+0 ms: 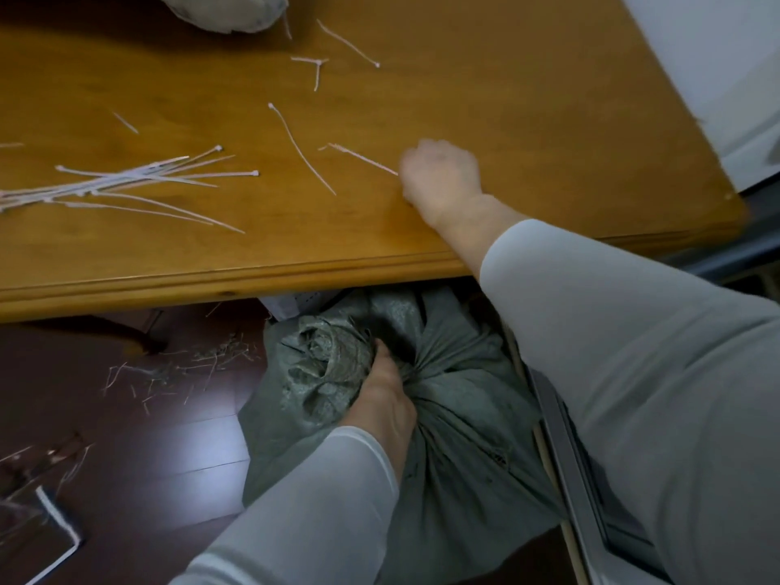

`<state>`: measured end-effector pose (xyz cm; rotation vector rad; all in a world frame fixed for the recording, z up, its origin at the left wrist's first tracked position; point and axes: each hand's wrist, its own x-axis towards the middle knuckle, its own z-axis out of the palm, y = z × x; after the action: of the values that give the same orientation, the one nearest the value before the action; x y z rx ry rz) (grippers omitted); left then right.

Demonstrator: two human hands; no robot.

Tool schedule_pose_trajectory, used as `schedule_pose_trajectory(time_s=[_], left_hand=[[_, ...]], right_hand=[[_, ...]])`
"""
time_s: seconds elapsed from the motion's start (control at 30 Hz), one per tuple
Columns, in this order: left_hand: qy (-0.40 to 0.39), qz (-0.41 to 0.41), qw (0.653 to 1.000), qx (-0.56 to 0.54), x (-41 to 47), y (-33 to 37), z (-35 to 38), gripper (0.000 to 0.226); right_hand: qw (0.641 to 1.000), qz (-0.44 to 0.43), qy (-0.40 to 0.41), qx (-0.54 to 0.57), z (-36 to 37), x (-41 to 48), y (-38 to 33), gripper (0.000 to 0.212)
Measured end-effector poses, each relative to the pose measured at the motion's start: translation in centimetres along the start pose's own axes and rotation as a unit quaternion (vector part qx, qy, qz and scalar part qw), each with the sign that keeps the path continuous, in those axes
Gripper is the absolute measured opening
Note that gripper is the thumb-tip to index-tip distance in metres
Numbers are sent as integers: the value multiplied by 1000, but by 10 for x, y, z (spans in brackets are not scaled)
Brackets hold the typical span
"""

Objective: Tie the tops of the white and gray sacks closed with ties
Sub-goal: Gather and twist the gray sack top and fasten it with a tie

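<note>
Below, left hand (386, 399) grips gray sack (464, 420); right hand (441, 175) pinches tie (363, 159).

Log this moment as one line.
left hand: grips gathered neck of gray sack | right hand: at tie end on table, grip blurred | status: sack not yet tied

Motion blur over right hand (441, 175) on table (506, 99); whether it holds the tie (363, 159) ending at it cannot be told. At table's far side, white sack (219, 12) is cropped by the view's top edge. The gray sack (464, 394) is partly hidden under table's near edge.
</note>
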<state>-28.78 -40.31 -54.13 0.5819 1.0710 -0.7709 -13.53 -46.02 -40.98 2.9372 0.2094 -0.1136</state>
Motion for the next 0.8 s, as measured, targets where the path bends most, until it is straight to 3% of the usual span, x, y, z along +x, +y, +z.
schedule_pose_trajectory(time_s=[0.23, 0.6, 0.7, 0.8], left_hand=[[-5, 2, 999, 51, -15, -11, 10, 80], [-31, -17, 997, 76, -3, -23, 12, 86], [-31, -12, 995, 95, -2, -23, 8, 82], [-14, -12, 994, 107, -6, -25, 6, 70]], right_hand=[[999, 12, -39, 7, -3, -24, 28, 30], [998, -41, -51, 0, -6, -32, 25, 33], [996, 3, -62, 63, -5, -35, 26, 29], [970, 90, -44, 221, 3, -54, 37, 27]])
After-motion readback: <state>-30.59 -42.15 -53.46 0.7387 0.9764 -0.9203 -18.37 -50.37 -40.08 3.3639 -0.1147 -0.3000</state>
